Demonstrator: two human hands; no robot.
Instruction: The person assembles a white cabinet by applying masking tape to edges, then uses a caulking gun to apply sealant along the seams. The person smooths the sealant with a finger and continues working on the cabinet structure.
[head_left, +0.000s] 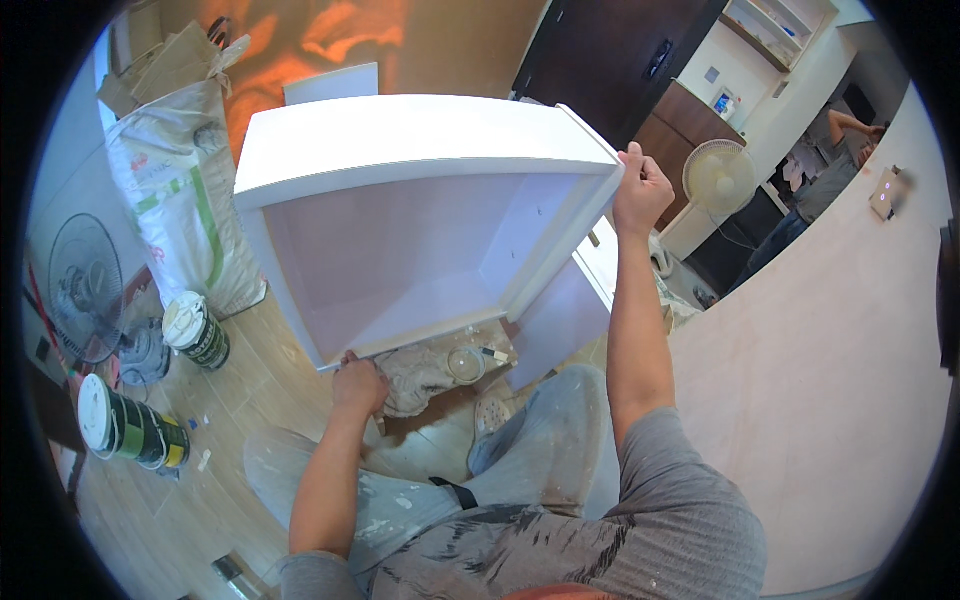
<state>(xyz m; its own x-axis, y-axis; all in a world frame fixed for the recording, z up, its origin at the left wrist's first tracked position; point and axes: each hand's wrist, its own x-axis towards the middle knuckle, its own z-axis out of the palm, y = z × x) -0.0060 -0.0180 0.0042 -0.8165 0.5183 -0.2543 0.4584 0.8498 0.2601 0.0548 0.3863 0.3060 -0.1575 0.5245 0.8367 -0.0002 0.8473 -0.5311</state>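
In front of me a large white drawer (pixel 400 125) is tilted up, its hollow side facing me. My right hand (pixel 642 192) grips its upper right corner with the fingers curled over the edge. At the lower left corner my left hand (pixel 358 385) is closed on the bottom edge, the thumb near the rim. Just below the drawer lie a crumpled, stained cloth (pixel 413 380) and a round clear container (pixel 466 364), beside my knees. A second white panel or cabinet part (pixel 565 325) stands behind the drawer's right side, partly hidden by it.
To the left stand two paint buckets, one white-lidded (pixel 197 330) and one lying tilted (pixel 133 425), a floor fan (pixel 85 285) and a big white sack (pixel 175 190). At right are a pale wall or panel (pixel 800 420), another fan (pixel 720 177) and another person (pixel 835 170).
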